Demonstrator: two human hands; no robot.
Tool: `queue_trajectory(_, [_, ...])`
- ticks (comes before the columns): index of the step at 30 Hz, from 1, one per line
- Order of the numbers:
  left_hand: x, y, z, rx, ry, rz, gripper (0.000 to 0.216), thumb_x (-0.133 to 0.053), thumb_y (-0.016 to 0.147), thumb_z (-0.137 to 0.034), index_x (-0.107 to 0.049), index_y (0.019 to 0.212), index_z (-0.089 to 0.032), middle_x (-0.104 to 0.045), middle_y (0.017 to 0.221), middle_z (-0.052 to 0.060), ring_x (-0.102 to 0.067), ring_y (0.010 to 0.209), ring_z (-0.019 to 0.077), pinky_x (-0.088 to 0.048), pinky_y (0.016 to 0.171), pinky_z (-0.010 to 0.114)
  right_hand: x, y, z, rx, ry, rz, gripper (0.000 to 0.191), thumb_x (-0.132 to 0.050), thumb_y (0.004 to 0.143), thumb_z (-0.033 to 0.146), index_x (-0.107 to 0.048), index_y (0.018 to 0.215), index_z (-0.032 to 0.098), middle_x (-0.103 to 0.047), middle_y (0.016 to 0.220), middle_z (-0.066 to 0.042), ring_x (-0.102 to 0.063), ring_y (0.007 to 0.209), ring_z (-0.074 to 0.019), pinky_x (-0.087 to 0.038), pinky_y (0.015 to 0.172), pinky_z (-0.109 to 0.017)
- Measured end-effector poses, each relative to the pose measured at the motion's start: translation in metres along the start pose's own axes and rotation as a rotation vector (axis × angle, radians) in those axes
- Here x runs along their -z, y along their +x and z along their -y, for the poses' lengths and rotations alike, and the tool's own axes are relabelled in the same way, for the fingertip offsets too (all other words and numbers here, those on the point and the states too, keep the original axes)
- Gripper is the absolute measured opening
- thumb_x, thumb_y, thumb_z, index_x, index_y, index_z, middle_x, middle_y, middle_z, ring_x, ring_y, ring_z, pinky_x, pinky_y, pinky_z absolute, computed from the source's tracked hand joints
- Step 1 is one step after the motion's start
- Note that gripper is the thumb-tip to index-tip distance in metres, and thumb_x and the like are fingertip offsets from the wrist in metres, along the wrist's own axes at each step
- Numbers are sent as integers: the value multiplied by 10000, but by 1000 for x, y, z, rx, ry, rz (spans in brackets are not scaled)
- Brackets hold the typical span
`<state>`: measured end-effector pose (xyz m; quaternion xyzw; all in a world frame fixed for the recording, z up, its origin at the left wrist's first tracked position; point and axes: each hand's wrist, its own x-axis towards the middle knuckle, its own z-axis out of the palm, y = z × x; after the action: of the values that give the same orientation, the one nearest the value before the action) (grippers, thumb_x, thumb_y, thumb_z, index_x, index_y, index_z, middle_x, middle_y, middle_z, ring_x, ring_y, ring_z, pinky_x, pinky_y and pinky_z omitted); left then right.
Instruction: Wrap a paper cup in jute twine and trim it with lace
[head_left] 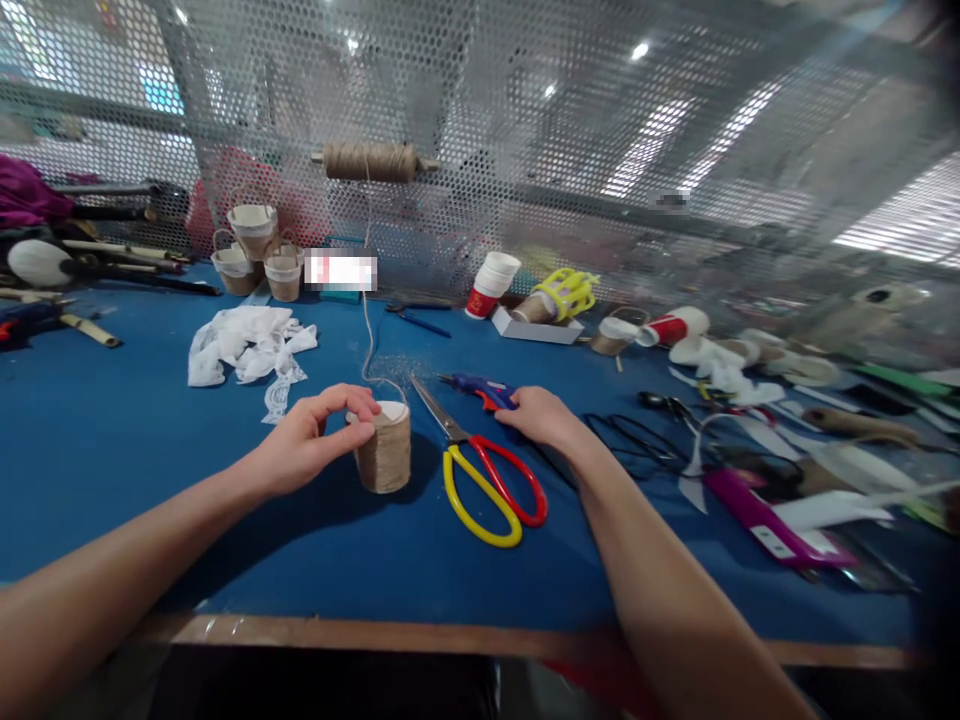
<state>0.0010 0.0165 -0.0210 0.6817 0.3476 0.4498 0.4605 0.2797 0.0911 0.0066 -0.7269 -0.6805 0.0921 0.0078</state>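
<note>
A small paper cup wrapped in brown twine [384, 455] stands upright on the blue tabletop. My left hand [311, 435] pinches the left side of its rim between thumb and fingers. A strand of twine [367, 335] runs from the cup's rim up to a twine spool [370, 162] on a rod at the mesh. My right hand [541, 415] is closed around the handle of a blue and red hot glue gun [484, 387], its nozzle facing left, lying on the table. Between both hands lie scissors [480, 490] with one yellow and one red handle, blades towards the cup.
White lace [244, 340] lies at left, below several twine-wrapped baskets [283, 272]. At the back are blue pliers [420, 320], stacked paper cups [493, 285] and a white box [536, 326]. Black cable [637, 440], a magenta tool [772, 515] and scraps clutter the right.
</note>
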Motion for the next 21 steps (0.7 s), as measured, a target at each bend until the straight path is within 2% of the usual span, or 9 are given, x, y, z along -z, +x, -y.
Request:
queue_trajectory(2, [1, 1, -1, 11, -6, 2, 85, -559, 795, -254, -570, 785, -170, -588, 964, 58, -476, 1089, 202, -302, 971, 398, 7, -4, -2, 7, 83, -12, 115, -591, 721, 207, -643, 671, 117, -683, 709, -128, -641, 672, -234, -413, 525, -264])
queue_trajectory(6, [3, 2, -2, 60, -61, -3, 95, -582, 781, -262, -598, 781, -168, -614, 959, 58, -489, 1085, 202, -318, 964, 384, 22, -26, 1, 55, 280, -111, 250, -566, 766, 296, -606, 957, 141, -670, 955, -114, -637, 791, -197, -470, 592, -249])
queue_trajectory(7, [3, 2, -2, 72, -76, -8, 98, -590, 777, -265, -606, 776, -168, -622, 958, 59, -487, 1093, 204, -317, 967, 381, 24, -34, 4, 78, 357, -127, 260, -573, 761, 328, -596, 956, 157, -667, 946, -98, -633, 778, -187, -478, 601, -251])
queue_trajectory(8, [3, 3, -1, 84, -90, -18, 102, -599, 772, -269, -614, 771, -169, -629, 960, 60, -487, 1098, 206, -318, 967, 378, 25, -41, 8, 109, 580, -121, 255, -612, 729, 333, -593, 914, 158, -669, 889, -88, -628, 733, -182, -483, 594, -259])
queue_trajectory(10, [4, 3, 2, 109, -121, -44, 107, -615, 764, -277, -621, 763, -171, -636, 968, 59, -486, 1103, 207, -322, 964, 371, 23, -56, 16, 157, 894, 38, 210, -677, 663, 339, -570, 707, 163, -627, 659, -28, -583, 581, -144, -468, 542, -252])
queue_trajectory(12, [4, 3, 4, 126, -160, -72, 113, -621, 763, -285, -618, 758, -172, -635, 972, 53, -491, 1095, 205, -330, 955, 361, 18, -68, 25, 246, 1009, 181, 256, -670, 677, 358, -534, 596, 157, -536, 523, 19, -503, 482, -93, -424, 489, -219])
queue_trajectory(14, [4, 4, 6, 136, -194, -95, 126, -622, 764, -292, -606, 746, -168, -629, 968, 49, -503, 1071, 202, -342, 938, 353, 12, -77, 33, 302, 1068, 242, 223, -626, 723, 362, -602, 761, 144, -508, 501, 42, -466, 443, -78, -390, 444, -202])
queue_trajectory(16, [4, 5, 7, 140, -205, -113, 140, -624, 762, -297, -596, 734, -163, -622, 955, 47, -517, 1033, 197, -354, 921, 349, 8, -83, 39, 327, 1040, 239, 271, -569, 772, 379, -623, 871, 133, -497, 480, 46, -452, 415, -79, -378, 421, -205])
queue_trajectory(21, [5, 6, 7, 133, -198, -128, 137, -601, 779, -288, -579, 720, -167, -616, 915, 37, -516, 1039, 186, -347, 934, 343, 5, -91, 45, 311, 831, 111, 243, -544, 779, 374, -610, 711, 150, -480, 421, 41, -462, 386, -92, -409, 417, -219])
